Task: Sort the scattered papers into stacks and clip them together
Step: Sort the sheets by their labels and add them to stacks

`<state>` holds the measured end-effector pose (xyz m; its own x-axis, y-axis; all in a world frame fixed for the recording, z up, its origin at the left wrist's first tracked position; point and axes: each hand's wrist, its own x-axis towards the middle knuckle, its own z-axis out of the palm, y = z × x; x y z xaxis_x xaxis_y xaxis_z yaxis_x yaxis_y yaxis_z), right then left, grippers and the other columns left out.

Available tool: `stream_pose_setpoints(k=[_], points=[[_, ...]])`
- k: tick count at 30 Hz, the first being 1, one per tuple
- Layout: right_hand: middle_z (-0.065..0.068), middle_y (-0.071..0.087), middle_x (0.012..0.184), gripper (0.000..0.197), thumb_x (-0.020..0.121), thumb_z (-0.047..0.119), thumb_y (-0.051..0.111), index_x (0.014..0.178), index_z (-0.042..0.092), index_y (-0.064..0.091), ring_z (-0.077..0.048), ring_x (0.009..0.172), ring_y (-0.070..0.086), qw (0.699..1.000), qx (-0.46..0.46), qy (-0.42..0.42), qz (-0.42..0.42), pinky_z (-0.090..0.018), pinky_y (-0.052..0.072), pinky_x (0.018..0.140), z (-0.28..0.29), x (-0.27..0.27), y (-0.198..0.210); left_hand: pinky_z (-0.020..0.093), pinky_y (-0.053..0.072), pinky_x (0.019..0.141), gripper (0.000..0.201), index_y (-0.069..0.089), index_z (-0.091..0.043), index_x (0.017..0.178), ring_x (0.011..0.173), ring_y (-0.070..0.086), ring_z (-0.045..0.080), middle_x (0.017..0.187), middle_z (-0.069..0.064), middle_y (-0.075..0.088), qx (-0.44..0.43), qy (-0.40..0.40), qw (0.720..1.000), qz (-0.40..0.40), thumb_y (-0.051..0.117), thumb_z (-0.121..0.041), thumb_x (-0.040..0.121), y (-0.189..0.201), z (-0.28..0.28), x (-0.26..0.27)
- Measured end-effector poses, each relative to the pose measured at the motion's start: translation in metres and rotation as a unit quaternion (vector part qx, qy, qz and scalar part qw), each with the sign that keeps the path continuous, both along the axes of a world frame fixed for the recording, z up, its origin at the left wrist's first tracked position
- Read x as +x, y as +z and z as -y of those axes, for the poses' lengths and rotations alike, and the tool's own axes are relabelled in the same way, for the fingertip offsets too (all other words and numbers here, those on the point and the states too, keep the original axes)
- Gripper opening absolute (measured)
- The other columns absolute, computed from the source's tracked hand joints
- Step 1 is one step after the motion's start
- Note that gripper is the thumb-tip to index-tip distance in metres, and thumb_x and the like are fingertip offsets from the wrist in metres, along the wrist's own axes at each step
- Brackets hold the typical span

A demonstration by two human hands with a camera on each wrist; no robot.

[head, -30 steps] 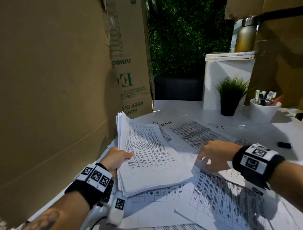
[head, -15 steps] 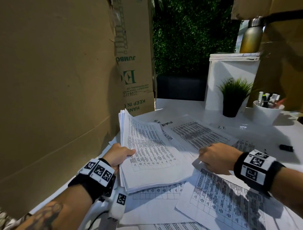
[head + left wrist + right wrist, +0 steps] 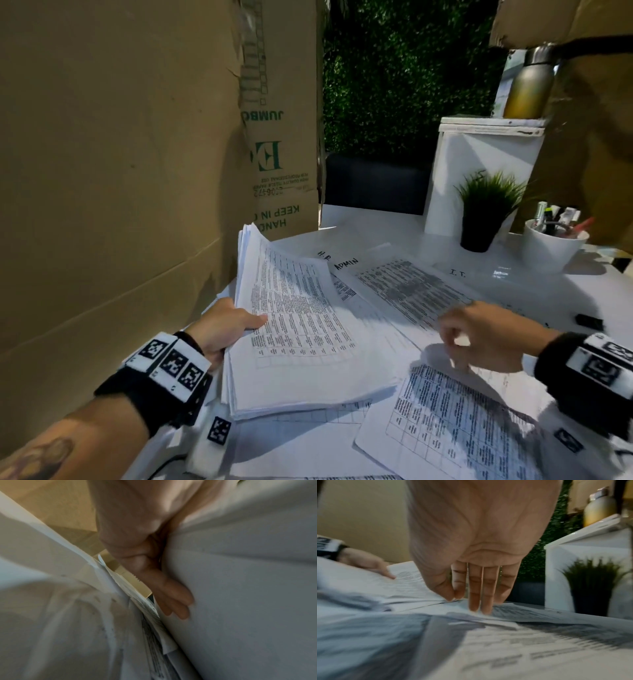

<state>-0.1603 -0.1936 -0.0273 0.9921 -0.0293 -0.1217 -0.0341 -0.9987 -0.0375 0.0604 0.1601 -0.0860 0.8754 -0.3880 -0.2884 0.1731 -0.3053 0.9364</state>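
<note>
A tall cardboard box (image 3: 120, 171) fills the left of the head view, close beside the papers. At the upper right stand a potted plant (image 3: 486, 209), a white cup of pens (image 3: 551, 245) and a metal bottle (image 3: 527, 85). Loose printed sheets (image 3: 455, 431) cover the white table (image 3: 394, 226) at lower centre. The left hand (image 3: 222, 327) grips the left edge of a lifted stack of papers (image 3: 298, 329), thumb on top, fingers beneath. The right hand (image 3: 471, 555) pinches a sheet's corner between thumb and forefinger, other fingers straight.
</note>
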Motion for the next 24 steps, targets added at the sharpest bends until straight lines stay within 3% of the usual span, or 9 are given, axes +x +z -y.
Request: stream_pose_setpoints(k=[2,6,11,13,16,18,20,22,24], points=[[0.010,0.065,0.093,0.012,0.087,0.043,0.063,0.087,0.032,0.057,-0.006,0.081,0.061,0.994,0.037,-0.089,0.048,-0.022,0.047,0.067,0.020,0.024,0.002,0.054,0.055,0.100,0.046,0.065,-0.002,0.125,0.104,0.074,0.034,0.115,0.013,0.077,0.005,0.002,1.000,0.004,0.080,-0.013,0.083,-0.003,0.000,-0.001],[-0.009,0.053,0.129,0.082,0.067,0.060,0.079,0.131,0.023,0.044,-0.030,0.117,0.054,0.948,0.107,-0.293,0.058,-0.036,0.049,0.094,0.055,0.073,-0.005,0.055,0.052,0.103,0.073,0.061,-0.008,0.130,0.110,0.072,0.032,0.120,0.007,0.076,0.004,-0.010,1.000,0.012,0.086,-0.029,0.065,-0.015,0.000,0.004],[-0.010,0.050,0.140,0.124,0.040,0.080,0.077,0.141,0.022,0.034,-0.032,0.125,0.052,0.923,0.101,-0.371,0.000,-0.038,0.047,0.100,0.076,0.096,-0.022,0.054,0.054,0.100,0.083,0.062,-0.007,0.127,0.107,0.073,0.034,0.117,0.010,0.077,0.000,-0.004,1.000,0.004,0.089,-0.035,0.054,-0.022,-0.002,0.010],[-0.008,0.056,0.133,0.115,0.044,0.075,0.081,0.135,0.017,0.042,-0.029,0.117,0.056,0.923,0.095,-0.372,-0.027,-0.033,0.048,0.096,0.076,0.100,-0.019,0.054,0.054,0.100,0.086,0.061,-0.006,0.128,0.108,0.073,0.034,0.118,0.011,0.076,-0.005,0.000,1.000,-0.002,0.090,-0.035,0.053,-0.023,-0.003,0.010],[-0.005,0.064,0.108,0.078,0.054,0.063,0.085,0.109,0.012,0.063,-0.022,0.091,0.061,0.924,0.106,-0.364,-0.046,-0.025,0.047,0.078,0.080,0.102,-0.015,0.054,0.051,0.105,0.054,0.065,-0.001,0.125,0.106,0.074,0.033,0.112,0.011,0.079,-0.003,-0.008,1.000,0.000,0.084,-0.016,0.077,-0.016,0.000,0.002],[-0.005,0.063,0.111,0.092,0.048,0.068,0.083,0.117,0.012,0.061,-0.024,0.097,0.061,0.920,0.105,-0.375,-0.048,-0.026,0.049,0.082,0.083,0.101,-0.020,0.055,0.050,0.106,0.038,0.067,0.000,0.121,0.105,0.074,0.033,0.108,0.011,0.080,-0.002,-0.011,1.000,0.000,0.078,-0.009,0.085,-0.014,0.002,-0.002],[-0.006,0.060,0.125,0.098,0.049,0.070,0.082,0.125,0.016,0.054,-0.025,0.110,0.059,0.913,0.106,-0.391,-0.038,-0.028,0.049,0.088,0.080,0.097,-0.016,0.053,0.051,0.104,0.065,0.065,-0.002,0.123,0.106,0.073,0.032,0.114,0.012,0.078,0.002,0.000,1.000,0.015,0.090,-0.026,0.069,-0.016,0.001,-0.001],[-0.007,0.060,0.129,0.093,0.058,0.062,0.084,0.130,0.011,0.053,-0.024,0.112,0.059,0.905,0.130,-0.404,-0.033,-0.024,0.045,0.084,0.080,0.095,-0.013,0.051,0.053,0.103,0.101,0.059,-0.004,0.129,0.109,0.072,0.030,0.122,0.011,0.073,0.012,0.006,1.000,0.024,0.096,-0.046,0.045,-0.022,0.002,0.004],[-0.008,0.059,0.131,0.089,0.064,0.052,0.086,0.132,0.008,0.051,-0.025,0.114,0.058,0.898,0.156,-0.410,-0.034,-0.024,0.044,0.083,0.080,0.093,-0.010,0.051,0.054,0.102,0.100,0.059,-0.002,0.129,0.106,0.074,0.031,0.121,0.015,0.074,0.018,0.016,1.000,0.017,0.094,-0.044,0.045,-0.026,0.001,0.007]])
